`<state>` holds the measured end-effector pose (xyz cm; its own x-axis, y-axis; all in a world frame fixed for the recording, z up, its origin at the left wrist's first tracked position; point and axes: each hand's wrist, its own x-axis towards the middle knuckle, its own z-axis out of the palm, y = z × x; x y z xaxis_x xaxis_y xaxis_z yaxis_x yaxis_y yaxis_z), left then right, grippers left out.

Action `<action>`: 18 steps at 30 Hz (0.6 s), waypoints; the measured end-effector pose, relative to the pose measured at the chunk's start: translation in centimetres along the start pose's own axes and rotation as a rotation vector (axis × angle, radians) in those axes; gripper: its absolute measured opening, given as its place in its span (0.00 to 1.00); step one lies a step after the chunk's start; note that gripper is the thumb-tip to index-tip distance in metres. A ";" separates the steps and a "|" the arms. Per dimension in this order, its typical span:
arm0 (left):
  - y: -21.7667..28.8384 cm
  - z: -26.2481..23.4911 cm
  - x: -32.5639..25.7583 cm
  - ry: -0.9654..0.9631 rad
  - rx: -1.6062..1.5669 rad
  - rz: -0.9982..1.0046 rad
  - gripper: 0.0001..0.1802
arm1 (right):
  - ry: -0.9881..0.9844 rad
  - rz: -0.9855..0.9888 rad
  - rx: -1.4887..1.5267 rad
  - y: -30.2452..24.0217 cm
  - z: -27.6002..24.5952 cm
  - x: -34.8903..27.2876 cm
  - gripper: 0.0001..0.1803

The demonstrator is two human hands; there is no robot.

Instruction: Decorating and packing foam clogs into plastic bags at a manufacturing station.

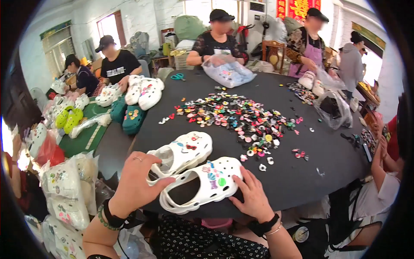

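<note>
White clog (211, 192) on the dark table (315, 181) at its near edge, decorated with charms (211, 176), just beside a second white clog (199, 154). Spreads the right hand (254, 198) against the toe, digits parted; curves the left hand (136, 181) near the heels, likewise parted, cannot tell whether touching. Farther out: a heap of small charms (241, 116), then blue scissors (177, 77) and, to the left, green clogs (133, 121).

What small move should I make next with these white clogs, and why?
Perhaps close the left hand around the heel of the nearer white clog: its thumb and fingers are spread there, while the right hand is at the toe.
</note>
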<state>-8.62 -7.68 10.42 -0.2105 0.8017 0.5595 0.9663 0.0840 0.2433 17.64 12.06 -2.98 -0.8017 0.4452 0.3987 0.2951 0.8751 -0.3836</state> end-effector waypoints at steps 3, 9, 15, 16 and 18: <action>-0.5 3.0 0.1 -0.212 0.099 -0.034 0.36 | 0.056 -0.046 0.006 0.4 0.7 -0.1 0.39; -2.8 5.4 -0.5 -0.382 0.185 -0.013 0.40 | 0.036 -0.069 0.044 0.1 1.2 0.0 0.43; -3.8 7.2 0.9 -0.523 0.179 -0.154 0.37 | 0.037 -0.025 0.037 0.5 1.2 -0.8 0.46; -3.6 7.6 0.6 -0.422 0.162 -0.131 0.34 | 0.041 -0.026 0.037 0.6 1.1 -0.9 0.47; -3.3 7.8 0.4 -0.387 0.139 -0.121 0.32 | 0.042 -0.034 0.055 0.6 1.1 -0.8 0.47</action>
<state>-10.75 -3.03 3.66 -0.2782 0.9419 0.1883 0.9544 0.2489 0.1650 17.91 11.99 -4.44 -0.7879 0.4241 0.4465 0.2381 0.8784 -0.4143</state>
